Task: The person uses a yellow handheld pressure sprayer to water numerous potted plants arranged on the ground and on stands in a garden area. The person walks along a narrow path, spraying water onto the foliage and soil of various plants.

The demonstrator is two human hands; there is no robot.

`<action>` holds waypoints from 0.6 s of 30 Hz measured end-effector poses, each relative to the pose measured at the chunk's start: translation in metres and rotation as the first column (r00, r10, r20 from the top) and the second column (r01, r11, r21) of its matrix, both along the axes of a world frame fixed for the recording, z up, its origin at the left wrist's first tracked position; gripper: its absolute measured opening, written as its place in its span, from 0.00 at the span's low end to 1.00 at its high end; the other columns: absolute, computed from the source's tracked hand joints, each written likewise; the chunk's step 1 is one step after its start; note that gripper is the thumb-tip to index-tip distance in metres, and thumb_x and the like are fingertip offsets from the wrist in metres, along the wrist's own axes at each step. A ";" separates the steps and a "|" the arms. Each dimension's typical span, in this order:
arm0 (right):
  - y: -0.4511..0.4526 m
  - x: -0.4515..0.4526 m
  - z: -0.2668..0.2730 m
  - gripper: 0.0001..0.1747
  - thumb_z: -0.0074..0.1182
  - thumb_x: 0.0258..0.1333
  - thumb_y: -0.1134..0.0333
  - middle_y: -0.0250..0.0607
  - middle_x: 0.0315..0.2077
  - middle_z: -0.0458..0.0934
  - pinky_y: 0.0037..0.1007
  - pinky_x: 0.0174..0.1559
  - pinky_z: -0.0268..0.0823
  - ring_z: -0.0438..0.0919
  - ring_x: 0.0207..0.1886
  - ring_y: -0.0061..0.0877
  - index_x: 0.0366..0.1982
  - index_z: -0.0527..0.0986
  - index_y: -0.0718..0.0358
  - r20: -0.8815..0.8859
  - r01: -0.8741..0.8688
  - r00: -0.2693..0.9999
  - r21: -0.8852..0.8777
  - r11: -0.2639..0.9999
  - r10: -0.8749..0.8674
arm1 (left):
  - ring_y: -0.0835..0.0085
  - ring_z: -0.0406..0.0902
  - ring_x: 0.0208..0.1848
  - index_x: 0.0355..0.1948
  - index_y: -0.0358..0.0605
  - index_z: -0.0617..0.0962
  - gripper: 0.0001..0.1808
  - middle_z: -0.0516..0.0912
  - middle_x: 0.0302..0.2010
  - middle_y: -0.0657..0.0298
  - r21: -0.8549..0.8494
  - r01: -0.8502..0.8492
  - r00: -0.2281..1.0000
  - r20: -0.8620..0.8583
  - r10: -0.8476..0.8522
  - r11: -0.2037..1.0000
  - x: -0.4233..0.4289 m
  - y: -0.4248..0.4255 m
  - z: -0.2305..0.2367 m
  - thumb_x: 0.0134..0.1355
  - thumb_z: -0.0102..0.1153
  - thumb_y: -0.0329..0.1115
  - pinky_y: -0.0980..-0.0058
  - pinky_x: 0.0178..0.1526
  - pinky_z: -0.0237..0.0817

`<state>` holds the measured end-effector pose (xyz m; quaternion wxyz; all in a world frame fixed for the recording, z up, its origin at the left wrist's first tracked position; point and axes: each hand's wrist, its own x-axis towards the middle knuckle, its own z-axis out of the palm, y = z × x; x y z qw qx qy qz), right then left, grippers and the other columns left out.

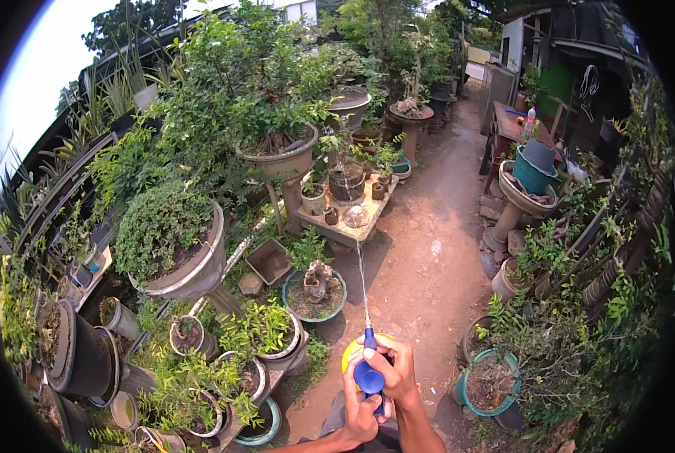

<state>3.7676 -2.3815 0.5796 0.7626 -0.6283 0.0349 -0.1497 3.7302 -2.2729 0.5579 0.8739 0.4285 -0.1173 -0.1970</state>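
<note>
Low in the head view, my left hand (357, 405) and my right hand (398, 371) both wrap around a blue hand sprayer (369, 378) with a brass-coloured nozzle tip. My right hand grips its upper right side, and my left hand holds the lower left side. A rounded yellow thing (350, 352) shows partly behind the fingers; what it is I cannot tell. From the nozzle a thin water stream (364, 277) runs forward to a low stone table (346, 231). Water also shows in front of a dark pot (347, 182) standing there.
A dirt path (428, 249) runs ahead. Left of it stand potted plants, including a large bonsai in a pedestal bowl (278, 161) and a round teal basin (314, 308). On the right are a teal pot (487, 382), a pedestal planter (507, 189) and a wooden table (513, 122).
</note>
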 end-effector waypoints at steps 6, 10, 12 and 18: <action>-0.147 0.112 0.011 0.16 0.55 0.57 0.68 0.41 0.29 0.83 0.22 0.38 0.70 0.80 0.33 0.21 0.41 0.77 0.76 -0.057 0.023 0.998 0.098 0.995 -0.017 | 0.77 0.71 0.21 0.72 0.48 0.44 0.44 0.69 0.52 0.47 0.029 0.104 0.986 0.131 -0.107 0.994 0.123 -0.148 -0.018 0.55 0.45 0.27 0.82 0.20 0.63; -0.241 0.196 -0.015 0.16 0.55 0.57 0.68 0.40 0.29 0.82 0.21 0.37 0.70 0.80 0.34 0.20 0.41 0.77 0.75 -0.103 0.023 0.995 0.079 0.997 -0.015 | 0.76 0.71 0.22 0.72 0.53 0.42 0.43 0.68 0.52 0.49 -0.106 0.164 0.985 0.065 -0.158 0.981 0.210 -0.240 -0.036 0.57 0.44 0.27 0.82 0.20 0.63; -0.283 0.243 -0.012 0.15 0.56 0.57 0.69 0.40 0.29 0.82 0.21 0.36 0.70 0.80 0.33 0.19 0.41 0.78 0.75 -0.134 0.072 0.989 0.038 0.997 -0.066 | 0.77 0.71 0.23 0.72 0.55 0.41 0.42 0.68 0.50 0.51 -0.097 0.218 0.976 0.019 -0.217 0.971 0.257 -0.282 -0.039 0.59 0.42 0.26 0.81 0.20 0.62; -0.384 0.371 0.025 0.17 0.57 0.56 0.68 0.43 0.31 0.83 0.23 0.38 0.72 0.81 0.34 0.22 0.41 0.77 0.77 -0.012 0.119 0.993 0.070 0.990 -0.118 | 0.79 0.70 0.24 0.72 0.55 0.40 0.41 0.71 0.44 0.55 -0.010 0.284 0.957 0.068 -0.283 0.959 0.391 -0.379 0.006 0.63 0.43 0.27 0.82 0.22 0.61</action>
